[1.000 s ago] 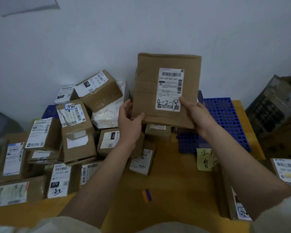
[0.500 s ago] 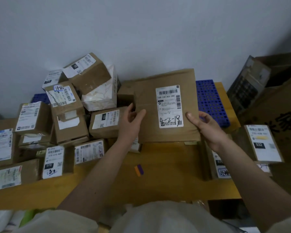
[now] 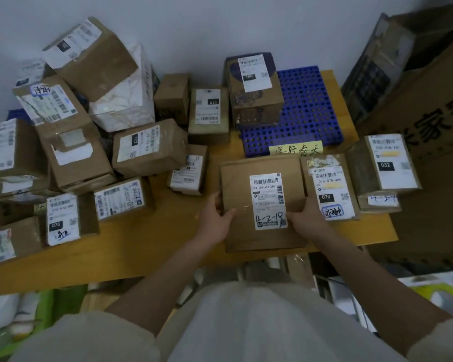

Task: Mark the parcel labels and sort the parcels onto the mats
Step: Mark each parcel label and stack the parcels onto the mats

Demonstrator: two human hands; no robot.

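Observation:
A flat brown parcel (image 3: pixel 262 168) with a white label marked "4-2-18" in black pen lies at the front right of the yellow table (image 3: pixel 141 246). My left hand (image 3: pixel 216 218) grips its left edge and my right hand (image 3: pixel 305 218) grips its right side beside the label. Behind it a blue perforated mat (image 3: pixel 311 111) lies at the back right, with a yellow paper note (image 3: pixel 296 150) at its front edge and a dark-printed box (image 3: pixel 254 90) on its left part.
A pile of several labelled boxes (image 3: pixel 71 142) fills the table's left half. Parcels marked 070 (image 3: pixel 330 189) and 032 (image 3: pixel 387 163) sit right of the held parcel. Large cartons (image 3: pixel 429 105) stand at the right. Clutter lies under the table's front edge.
The parcel was held upright in the air, then came down towards me; it now lies flat at the table's front right. My view has tilted downward.

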